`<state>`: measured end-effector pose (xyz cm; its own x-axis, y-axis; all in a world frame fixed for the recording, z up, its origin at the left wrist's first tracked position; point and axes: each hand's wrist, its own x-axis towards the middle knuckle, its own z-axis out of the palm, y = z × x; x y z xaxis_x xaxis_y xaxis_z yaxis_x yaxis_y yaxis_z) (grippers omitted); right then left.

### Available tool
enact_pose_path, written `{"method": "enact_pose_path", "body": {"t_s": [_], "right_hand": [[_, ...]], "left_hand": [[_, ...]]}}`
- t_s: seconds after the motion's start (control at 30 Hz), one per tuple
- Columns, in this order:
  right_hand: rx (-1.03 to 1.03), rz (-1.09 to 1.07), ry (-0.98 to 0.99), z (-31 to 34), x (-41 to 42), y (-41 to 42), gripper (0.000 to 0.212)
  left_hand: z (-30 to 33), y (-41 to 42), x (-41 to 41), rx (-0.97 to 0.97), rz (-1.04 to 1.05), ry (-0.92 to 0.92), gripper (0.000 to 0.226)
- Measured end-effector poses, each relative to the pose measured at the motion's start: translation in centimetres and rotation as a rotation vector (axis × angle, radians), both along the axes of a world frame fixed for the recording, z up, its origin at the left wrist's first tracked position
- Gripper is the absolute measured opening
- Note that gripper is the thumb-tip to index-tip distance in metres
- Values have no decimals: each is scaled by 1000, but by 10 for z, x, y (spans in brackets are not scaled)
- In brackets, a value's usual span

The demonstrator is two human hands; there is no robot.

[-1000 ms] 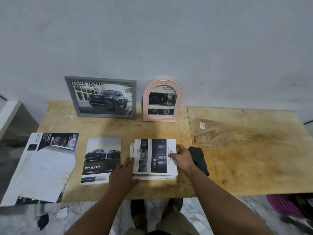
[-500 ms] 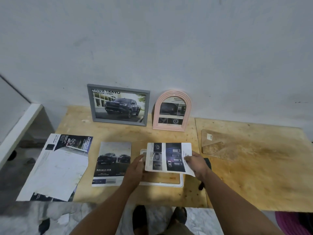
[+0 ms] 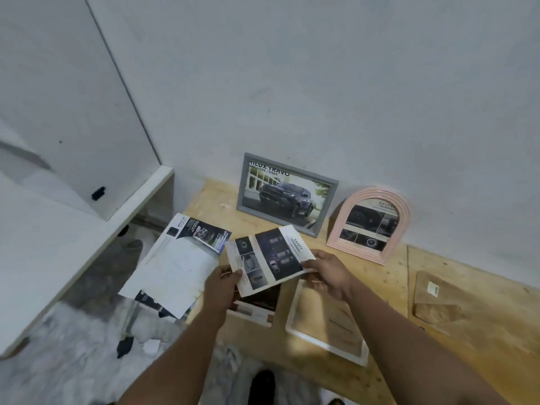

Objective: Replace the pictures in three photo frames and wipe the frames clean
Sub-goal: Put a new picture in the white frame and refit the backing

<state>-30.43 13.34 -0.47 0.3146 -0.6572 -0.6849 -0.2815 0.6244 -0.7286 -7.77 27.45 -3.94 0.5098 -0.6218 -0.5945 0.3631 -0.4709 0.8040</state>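
Both hands hold a printed car picture (image 3: 270, 263) in the air above the wooden table (image 3: 388, 290). My left hand (image 3: 223, 287) pinches its left edge and my right hand (image 3: 328, 273) pinches its right edge. Below my right hand a white frame (image 3: 324, 344) lies flat on the table. A grey frame (image 3: 287, 195) with a truck picture and a pink arched frame (image 3: 371, 226) lean against the wall. Another car picture (image 3: 257, 304) lies partly hidden under the held one.
A large brochure (image 3: 178, 264) hangs over the table's left edge. A brown backing board (image 3: 438, 301) lies at the right. A white shelf (image 3: 58, 229) stands to the left, and the floor below has scraps on it.
The picture has been lifted off the white frame and carried left. My view has swung to the left and now shows the white shelf.
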Motion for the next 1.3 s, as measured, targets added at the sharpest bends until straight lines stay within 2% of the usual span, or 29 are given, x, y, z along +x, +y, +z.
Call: {"method": "enact_pose_path", "body": {"t_s": [0.2,0.33,0.47,0.5,0.57,0.63,0.67,0.7,0.77,0.87,0.93,0.97,1.03,1.13,1.3], "right_hand": [[-147,36,86,-10,138,-11,34],[-105,140,66,-32,211,7,35],[-95,263,121,-62,245,30,42],[-97,273,128,-66,246,35,45],[-145,314,156,-72,239,43,53],[-331,445,292,-72,219,45,55],[-440,511,369,-72,205,44,57],[-528,553,439,-72,191,39,58],[-642,634,594,-73,163,25,61],[-681,865,852,-75,127,6,75],[-624,943,929,-82,109,3,86],[-616,966,939,-87,102,4,90],[-646,982,963,-96,93,9,94],[-691,937,990,-99,88,14,96],[-689,972,920,-109,87,12,108]], "left_hand": [[-9,38,71,25,312,-4,14],[-27,73,106,141,416,-118,15],[-52,96,127,232,470,-163,11],[-58,100,128,255,469,-165,15],[-62,104,126,339,452,-203,39],[-60,106,118,486,382,-394,67],[-59,106,112,525,330,-527,74],[-57,104,106,532,262,-656,73],[-54,95,88,430,79,-857,56],[-58,75,52,230,-387,-1000,37],[-63,66,28,187,-698,-1054,33],[-69,65,17,179,-790,-1055,32],[-80,68,3,178,-865,-1074,35],[-92,75,-3,206,-861,-1106,40],[-89,77,-3,201,-904,-1171,42]]}}
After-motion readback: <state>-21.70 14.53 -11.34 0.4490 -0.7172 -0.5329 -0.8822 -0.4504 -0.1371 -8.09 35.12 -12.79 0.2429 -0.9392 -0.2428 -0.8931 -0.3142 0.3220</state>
